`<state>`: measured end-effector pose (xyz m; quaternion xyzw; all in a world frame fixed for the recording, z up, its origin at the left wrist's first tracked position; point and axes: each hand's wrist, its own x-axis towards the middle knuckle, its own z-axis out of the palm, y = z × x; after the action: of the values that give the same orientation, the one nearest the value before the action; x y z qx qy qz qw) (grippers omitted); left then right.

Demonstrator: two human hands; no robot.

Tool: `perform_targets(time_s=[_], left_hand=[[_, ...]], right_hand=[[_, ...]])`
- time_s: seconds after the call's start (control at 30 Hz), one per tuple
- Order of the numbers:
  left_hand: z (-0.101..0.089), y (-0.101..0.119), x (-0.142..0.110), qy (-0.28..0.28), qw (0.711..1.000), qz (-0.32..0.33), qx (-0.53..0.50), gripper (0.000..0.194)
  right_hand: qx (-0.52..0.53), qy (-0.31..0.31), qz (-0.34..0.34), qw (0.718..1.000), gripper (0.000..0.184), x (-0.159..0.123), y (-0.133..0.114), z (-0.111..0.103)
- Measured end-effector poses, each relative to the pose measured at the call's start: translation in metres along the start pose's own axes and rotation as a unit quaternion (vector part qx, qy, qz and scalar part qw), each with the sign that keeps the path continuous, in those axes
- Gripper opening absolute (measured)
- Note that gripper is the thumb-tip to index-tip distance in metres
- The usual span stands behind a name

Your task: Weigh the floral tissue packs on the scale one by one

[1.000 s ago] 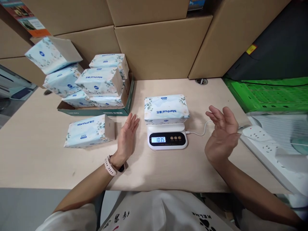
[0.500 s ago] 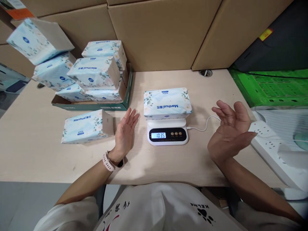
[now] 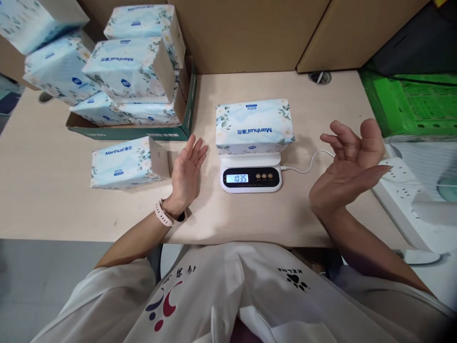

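A pack of tissues (image 3: 254, 126), pale blue with a flower print, lies on a white digital scale (image 3: 252, 186) whose lit display reads 103.5. Left of the scale, my left hand (image 3: 186, 171) rests palm up by the table with its fingers stretched out, holding nothing. Close beside it on the left is another tissue pack (image 3: 123, 163), lying on the table. To the right of the scale, my right hand (image 3: 348, 164) is raised with loosely curled, spread fingers and nothing in them. A white cable (image 3: 314, 159) runs from the scale behind this hand.
A green tray (image 3: 132, 132) at the back left bears several stacked tissue packs (image 3: 128, 69). Cardboard boxes (image 3: 243, 35) line the back edge. On the right are a green plastic crate (image 3: 421, 107) and a white power strip (image 3: 403, 190).
The view has tilted down, so the table and its things appear higher up. Both hands keep nearly the same place beside the scale, and the reading is unchanged.
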<state>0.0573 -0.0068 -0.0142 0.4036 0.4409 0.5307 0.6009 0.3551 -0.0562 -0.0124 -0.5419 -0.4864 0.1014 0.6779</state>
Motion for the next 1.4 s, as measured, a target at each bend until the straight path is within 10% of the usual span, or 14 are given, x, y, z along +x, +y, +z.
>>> perform_targets(time_s=[0.6, 0.8, 1.4], left_hand=[[-0.002, 0.0, 0.001, -0.015, 1.0, 0.007, -0.006, 0.065], [-0.011, -0.006, 0.006, -0.037, 0.999, 0.018, -0.001, 0.065], [-0.016, -0.011, 0.009, -0.06, 0.997, 0.032, 0.036, 0.071]], right_hand=[[0.032, -0.035, -0.026, 0.999, 0.07, 0.001, 0.003, -0.004], [0.019, -0.037, -0.034, 0.999, 0.098, 0.003, 0.01, -0.004], [0.029, -0.116, 0.012, 0.993, 0.064, -0.005, -0.004, -0.006]])
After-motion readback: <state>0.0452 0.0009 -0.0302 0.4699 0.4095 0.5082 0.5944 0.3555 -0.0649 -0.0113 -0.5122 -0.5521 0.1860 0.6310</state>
